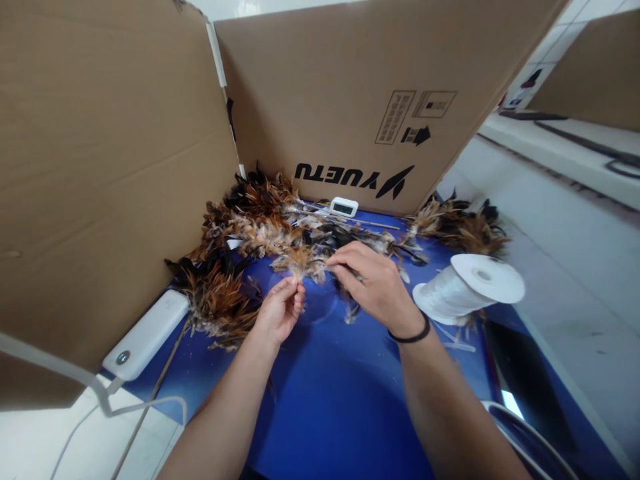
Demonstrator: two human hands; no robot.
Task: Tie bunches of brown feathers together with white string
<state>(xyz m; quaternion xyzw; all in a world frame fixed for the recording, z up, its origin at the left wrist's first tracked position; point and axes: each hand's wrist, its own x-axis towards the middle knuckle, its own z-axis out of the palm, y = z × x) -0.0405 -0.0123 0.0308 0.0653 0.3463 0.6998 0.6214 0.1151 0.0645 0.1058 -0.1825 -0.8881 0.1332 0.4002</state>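
My left hand (283, 312) is closed in a pinch on the base of a small tan feather (300, 261), which points up and away from me. To its right is my right hand (374, 285), its thumb and forefinger pressed together close to the feather; whatever lies between those fingertips is too small to make out. Loose brown and black feathers (267, 230) are heaped just beyond both hands. A bushy bunch of rust-brown feathers (217, 297) lies left of my left hand. Right of my right hand stands a white spool (445, 293) wound with pale, shiny ribbon or cord.
Cardboard walls (320, 87) enclose the blue tabletop (340, 400) at the back and left. A white power bank (147, 333) with a cable sits at left. A small digital timer (344, 207), a thin stick (370, 221), more feathers (460, 227) and a dark phone or tablet (525, 380) lie around.
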